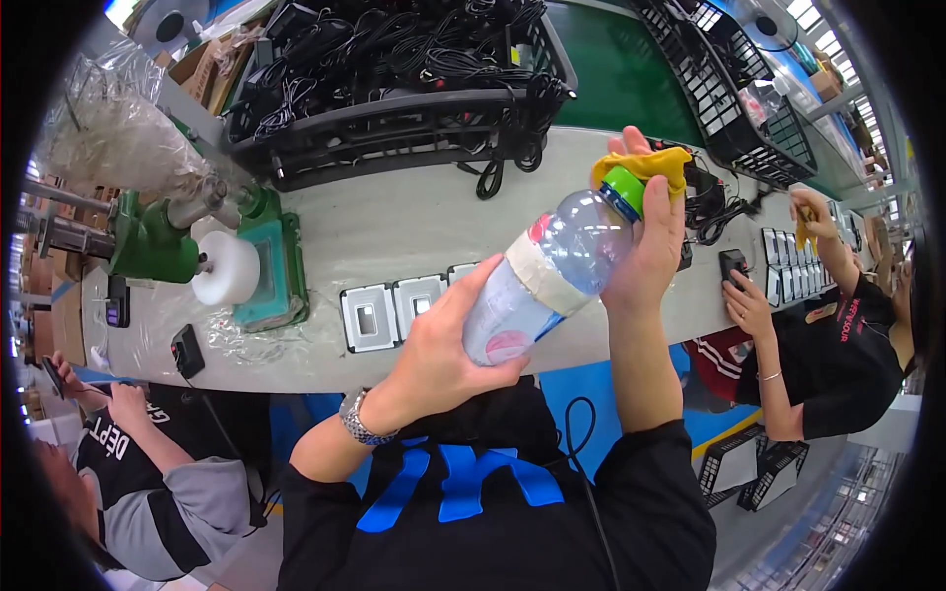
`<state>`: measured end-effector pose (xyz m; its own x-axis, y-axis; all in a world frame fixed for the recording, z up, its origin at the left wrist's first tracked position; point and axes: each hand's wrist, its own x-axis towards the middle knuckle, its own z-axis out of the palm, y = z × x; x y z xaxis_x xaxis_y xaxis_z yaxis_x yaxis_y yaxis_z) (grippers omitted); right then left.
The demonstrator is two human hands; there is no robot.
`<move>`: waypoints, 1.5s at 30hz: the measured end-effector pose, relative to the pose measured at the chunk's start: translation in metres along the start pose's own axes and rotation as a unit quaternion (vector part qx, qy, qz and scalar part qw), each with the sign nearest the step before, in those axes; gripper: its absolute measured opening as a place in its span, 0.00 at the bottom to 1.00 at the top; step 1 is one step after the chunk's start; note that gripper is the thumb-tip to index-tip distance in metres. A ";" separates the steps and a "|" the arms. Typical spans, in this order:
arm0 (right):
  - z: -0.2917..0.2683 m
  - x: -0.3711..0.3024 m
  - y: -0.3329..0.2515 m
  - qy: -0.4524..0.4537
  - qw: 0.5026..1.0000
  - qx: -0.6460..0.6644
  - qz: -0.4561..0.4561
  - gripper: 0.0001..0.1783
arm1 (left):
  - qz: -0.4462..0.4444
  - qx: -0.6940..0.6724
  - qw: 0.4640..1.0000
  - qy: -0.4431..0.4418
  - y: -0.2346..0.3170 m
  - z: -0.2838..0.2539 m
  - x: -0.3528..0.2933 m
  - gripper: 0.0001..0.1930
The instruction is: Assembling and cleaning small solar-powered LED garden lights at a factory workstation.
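Observation:
My left hand (429,345), with a metal watch on its wrist, is wrapped round the lower part of a clear plastic bottle (537,276). The bottle tilts up to the right, carries a pale band round its middle and has a green cap (623,191). By the cap, my right hand (650,231) grips a yellow cloth (655,165) between its fingers, its palm close against the bottle's shoulder. White-and-grey square housings (371,317) lie on the worktable (394,236) just beyond my left hand, some partly hidden by it and the bottle.
A black crate (394,116) heaped with black cables stands at the back. To the left is a green press (158,241) with a white round head. Black cables (705,202) lie past my right hand. Co-workers sit on both sides; the right one's hand (751,305) touches a black device.

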<state>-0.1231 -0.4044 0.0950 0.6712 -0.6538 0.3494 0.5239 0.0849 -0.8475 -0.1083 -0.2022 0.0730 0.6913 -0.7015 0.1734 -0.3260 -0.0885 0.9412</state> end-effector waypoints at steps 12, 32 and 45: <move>0.028 0.002 0.022 -0.026 0.871 0.461 0.169 0.25 | 0.149 0.618 0.769 0.069 0.091 -0.054 0.055 0.40; -0.007 -0.011 0.006 0.112 0.985 0.092 -0.098 0.25 | 0.127 0.321 0.938 0.024 -0.002 -0.016 0.064 0.40; -0.099 -0.036 0.018 0.069 0.993 -0.051 0.077 0.22 | 0.060 0.064 0.996 -0.032 -0.064 0.033 0.117 0.42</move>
<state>-0.1900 -0.4541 0.0274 0.6580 -0.7358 0.1602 0.3599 0.1204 -0.9252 -0.0276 -0.3020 0.0241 0.6006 -0.7562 0.2596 -0.4860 -0.0875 0.8696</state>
